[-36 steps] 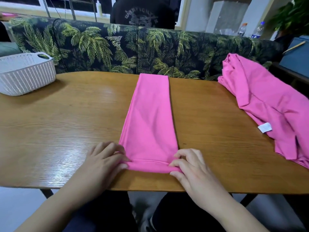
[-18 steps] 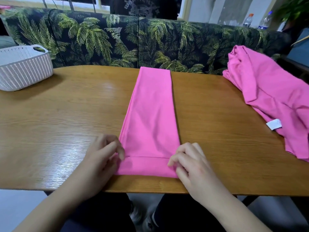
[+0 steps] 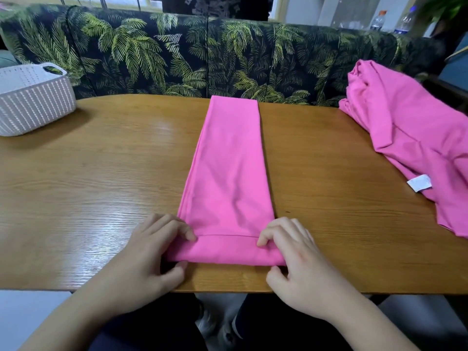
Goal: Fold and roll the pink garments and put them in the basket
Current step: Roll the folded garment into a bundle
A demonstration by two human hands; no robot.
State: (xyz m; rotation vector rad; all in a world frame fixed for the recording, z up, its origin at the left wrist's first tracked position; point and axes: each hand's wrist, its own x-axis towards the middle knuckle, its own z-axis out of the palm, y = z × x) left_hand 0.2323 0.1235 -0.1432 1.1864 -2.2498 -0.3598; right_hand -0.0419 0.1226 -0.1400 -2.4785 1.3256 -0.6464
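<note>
A pink garment [image 3: 229,168], folded into a long narrow strip, lies down the middle of the wooden table [image 3: 101,188]. Its near end is turned over into a short flat roll by the table's front edge. My left hand [image 3: 152,252] pinches the roll's left end, fingers on top and thumb at its near edge. My right hand [image 3: 293,254] pinches the right end the same way. A second pink garment [image 3: 415,138] lies crumpled at the table's right side, a white label showing. The white woven basket [image 3: 33,102] stands at the far left.
A sofa [image 3: 202,54] with a palm-leaf print runs along the table's far side, and a person in dark clothes stands behind it. Two plastic bottles [image 3: 379,19] are at the back right. My knees show below the table's front edge.
The near end of the strip has been rolled a little further away from me, so the roll is wider. Both hands have moved with it, staying at its two ends.
</note>
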